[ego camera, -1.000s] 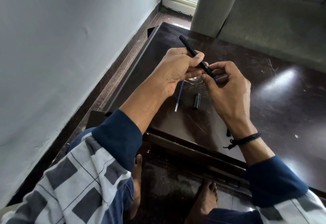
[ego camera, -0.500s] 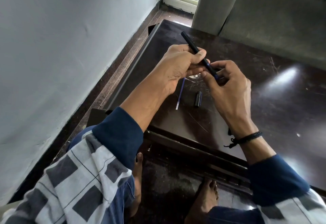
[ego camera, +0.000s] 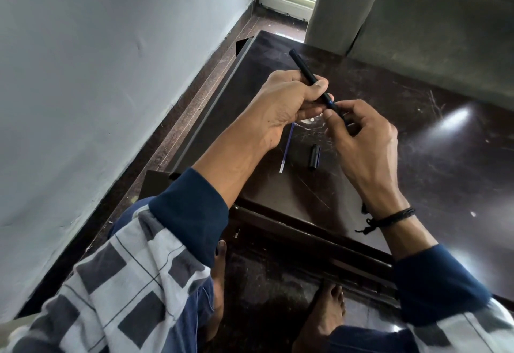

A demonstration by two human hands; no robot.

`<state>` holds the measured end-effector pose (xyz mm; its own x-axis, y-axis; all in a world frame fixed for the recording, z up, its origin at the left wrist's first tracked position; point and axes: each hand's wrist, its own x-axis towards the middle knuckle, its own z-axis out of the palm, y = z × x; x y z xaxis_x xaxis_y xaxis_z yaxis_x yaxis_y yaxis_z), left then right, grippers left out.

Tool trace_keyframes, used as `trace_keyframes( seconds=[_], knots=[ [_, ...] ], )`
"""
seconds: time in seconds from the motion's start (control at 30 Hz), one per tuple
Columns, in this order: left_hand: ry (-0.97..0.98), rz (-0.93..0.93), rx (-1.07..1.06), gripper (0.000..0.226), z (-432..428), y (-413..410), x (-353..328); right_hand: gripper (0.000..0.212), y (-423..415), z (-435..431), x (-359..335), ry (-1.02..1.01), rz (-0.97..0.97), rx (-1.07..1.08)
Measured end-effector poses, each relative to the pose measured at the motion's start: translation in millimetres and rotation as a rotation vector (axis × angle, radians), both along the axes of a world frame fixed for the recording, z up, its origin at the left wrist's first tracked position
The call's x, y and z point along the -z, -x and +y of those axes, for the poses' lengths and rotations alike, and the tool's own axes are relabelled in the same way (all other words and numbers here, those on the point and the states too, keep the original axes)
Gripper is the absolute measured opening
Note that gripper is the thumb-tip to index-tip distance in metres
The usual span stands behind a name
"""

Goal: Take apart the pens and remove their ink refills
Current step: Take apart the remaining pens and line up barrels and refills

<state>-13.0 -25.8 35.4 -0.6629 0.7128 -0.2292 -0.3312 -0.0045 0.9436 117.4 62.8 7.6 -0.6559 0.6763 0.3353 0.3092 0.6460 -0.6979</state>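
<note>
The pen (ego camera: pixel 303 67) runs through the left grip (ego camera: pixel 283 105), its middle covered by fingers, and its lower end vanishes inside the right grip (ego camera: pixel 364 141). The refill's (ego camera: pixel 286 149) upper end slips under the left grip. A pale spot (ego camera: pixel 308 120) between the grips is half covered; I can't tell what it is. The table (ego camera: pixel 417 119) runs off the right edge.

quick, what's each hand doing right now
Left hand: closed, gripping the black pen by its barrel.
Right hand: closed, pinching that pen's lower end.
</note>
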Motion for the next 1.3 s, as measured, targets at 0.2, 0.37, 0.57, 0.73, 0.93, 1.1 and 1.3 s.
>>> trace_keyframes(
  seconds=[0.2,0.37,0.57,0.73,0.93,1.1,1.3],
  knots=[
    [0.008,0.012,-0.004,0.010,0.2,-0.7,0.9,0.020,-0.9,0.3,-3.8,0.008,0.010,0.029],
    [0.008,0.014,-0.004,0.015,0.7,0.2,2.8,0.013,-0.8,0.1,-3.9,0.023,0.003,0.017],
    [-0.001,0.015,-0.007,0.012,-0.4,-0.5,0.6,0.026,-0.5,-0.8,-4.8,0.017,-0.003,0.017],
    [0.000,0.014,-0.011,0.011,0.0,-0.6,-0.4,0.018,-1.0,-0.8,-5.0,-0.001,-0.011,0.024],
    [0.014,0.020,-0.015,0.016,0.4,1.4,1.9,0.016,0.0,0.3,-2.8,0.029,-0.019,0.014],
    [0.004,0.016,-0.014,0.014,-0.6,0.3,0.7,0.027,0.1,-0.2,-3.7,0.022,-0.003,0.017],
    [0.025,0.030,-0.010,0.013,-1.0,-0.2,-0.3,0.019,-0.9,0.9,-2.1,0.000,-0.036,0.001]
  ],
)
